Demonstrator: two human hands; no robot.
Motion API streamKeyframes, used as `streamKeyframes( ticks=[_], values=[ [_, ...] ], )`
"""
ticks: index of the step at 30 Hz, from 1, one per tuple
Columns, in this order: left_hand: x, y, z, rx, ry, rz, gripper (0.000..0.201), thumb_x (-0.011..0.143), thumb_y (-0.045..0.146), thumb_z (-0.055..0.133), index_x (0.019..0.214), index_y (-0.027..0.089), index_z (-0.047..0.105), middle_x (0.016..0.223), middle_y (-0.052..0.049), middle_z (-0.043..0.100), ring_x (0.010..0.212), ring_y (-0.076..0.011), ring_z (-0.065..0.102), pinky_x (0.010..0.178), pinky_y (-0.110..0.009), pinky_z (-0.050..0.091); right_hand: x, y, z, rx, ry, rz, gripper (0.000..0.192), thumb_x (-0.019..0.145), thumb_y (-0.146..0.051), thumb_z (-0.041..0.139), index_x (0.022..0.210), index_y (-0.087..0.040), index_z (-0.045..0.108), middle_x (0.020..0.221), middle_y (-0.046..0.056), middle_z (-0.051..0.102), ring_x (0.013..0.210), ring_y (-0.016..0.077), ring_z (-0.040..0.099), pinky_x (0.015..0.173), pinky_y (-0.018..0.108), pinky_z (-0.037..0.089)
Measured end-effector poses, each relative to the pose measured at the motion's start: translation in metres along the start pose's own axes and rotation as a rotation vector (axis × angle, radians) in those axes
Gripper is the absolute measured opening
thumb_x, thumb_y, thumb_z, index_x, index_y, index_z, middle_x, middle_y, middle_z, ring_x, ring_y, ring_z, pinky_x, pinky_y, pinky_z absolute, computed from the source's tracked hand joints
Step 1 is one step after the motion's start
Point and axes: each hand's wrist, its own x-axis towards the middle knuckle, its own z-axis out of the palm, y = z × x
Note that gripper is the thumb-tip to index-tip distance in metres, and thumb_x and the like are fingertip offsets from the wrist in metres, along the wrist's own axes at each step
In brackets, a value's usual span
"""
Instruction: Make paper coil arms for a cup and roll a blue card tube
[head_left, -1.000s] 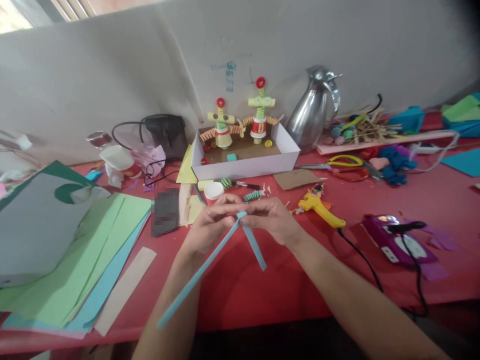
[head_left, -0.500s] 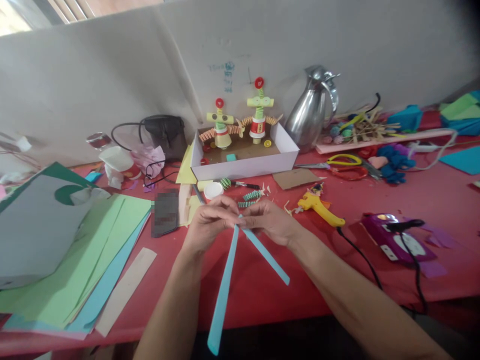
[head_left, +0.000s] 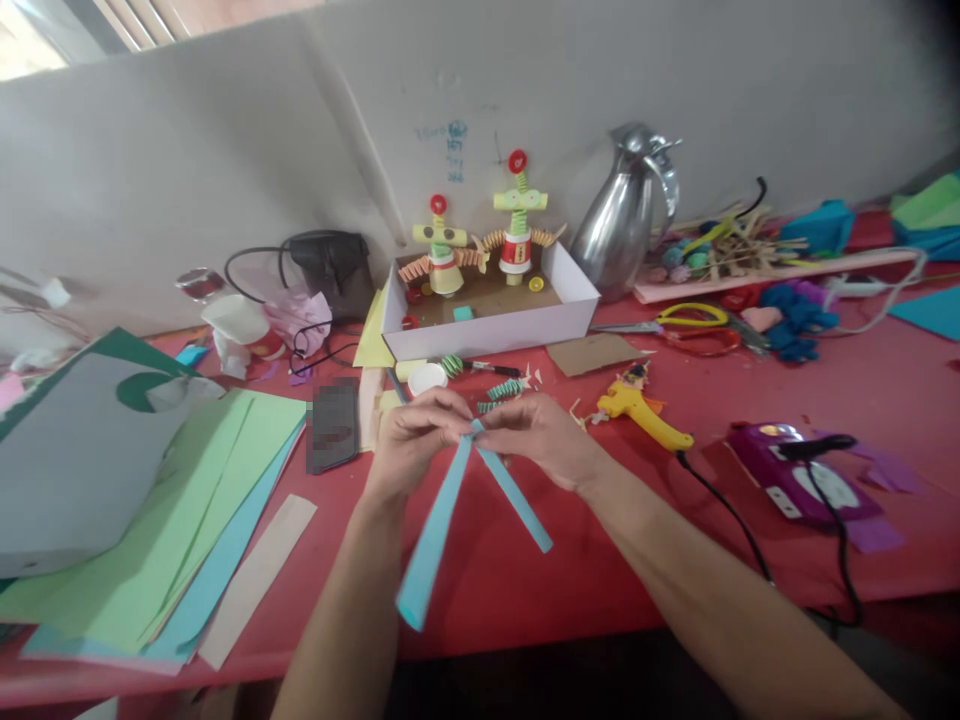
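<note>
Two light blue paper strips (head_left: 439,535) meet in a fold or overlap between my fingertips, their free ends hanging apart toward me. My left hand (head_left: 420,440) pinches the strips from the left. From the right, my right hand (head_left: 536,440) pinches the same spot, so the fingertips of both hands nearly touch. Just behind the hands lie folded green paper springs (head_left: 504,388) and a white paper cup (head_left: 427,379). Fingers hide the exact joint of the strips.
A white box (head_left: 491,335) holds two paper figures (head_left: 517,255). Right of my hands lie a corded yellow glue gun (head_left: 643,418), scissors (head_left: 694,317) and a purple device (head_left: 799,480). Coloured paper sheets (head_left: 202,490) and a phone (head_left: 334,425) lie left. A metal jug (head_left: 619,225) stands behind.
The hanging ends of the blue strips have swung: the longer one moved up and left, the shorter one a little left. Both hands keep their pinch at nearly the same place.
</note>
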Motion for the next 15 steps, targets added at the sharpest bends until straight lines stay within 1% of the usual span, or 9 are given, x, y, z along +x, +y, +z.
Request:
streamKeyframes(
  ticks=[3, 7, 11, 15],
  values=[
    [0.001, 0.001, 0.001, -0.02, -0.016, -0.022, 0.004, 0.074, 0.029, 0.08, 0.076, 0.026, 0.081, 0.085, -0.005, 0.064, 0.076, -0.0137, 0.059, 0.069, -0.027, 0.051, -0.001, 0.0, 0.001, -0.052, 0.062, -0.015, 0.02, 0.069, -0.035, 0.081, 0.071, -0.017, 0.073, 0.057, -0.005, 0.054, 0.053, 0.0072, 0.044, 0.052, 0.023, 0.037],
    [0.0, -0.007, 0.001, -0.058, 0.006, -0.001, 0.006, 0.073, 0.028, 0.081, 0.079, 0.026, 0.081, 0.086, -0.005, 0.064, 0.079, -0.0144, 0.059, 0.07, -0.027, 0.051, -0.002, 0.001, 0.003, -0.089, 0.094, -0.048, 0.022, 0.069, -0.036, 0.08, 0.072, -0.016, 0.072, 0.057, -0.006, 0.049, 0.053, 0.0059, 0.038, 0.049, 0.022, 0.029],
    [-0.001, -0.014, 0.005, -0.089, 0.063, 0.015, 0.005, 0.071, 0.027, 0.082, 0.076, 0.026, 0.081, 0.084, -0.005, 0.064, 0.077, -0.0141, 0.059, 0.069, -0.027, 0.05, -0.003, 0.004, 0.003, -0.107, 0.114, -0.102, 0.018, 0.071, -0.034, 0.078, 0.072, -0.017, 0.072, 0.061, -0.004, 0.054, 0.055, 0.0069, 0.043, 0.051, 0.022, 0.033],
    [-0.001, -0.017, 0.012, -0.117, 0.147, -0.007, 0.006, 0.069, 0.025, 0.084, 0.073, 0.026, 0.08, 0.084, -0.004, 0.064, 0.078, -0.0138, 0.059, 0.072, -0.027, 0.05, -0.004, 0.004, 0.002, -0.152, 0.15, -0.153, 0.015, 0.071, -0.032, 0.078, 0.074, -0.018, 0.073, 0.064, -0.003, 0.06, 0.058, 0.009, 0.05, 0.052, 0.022, 0.039]
  ],
)
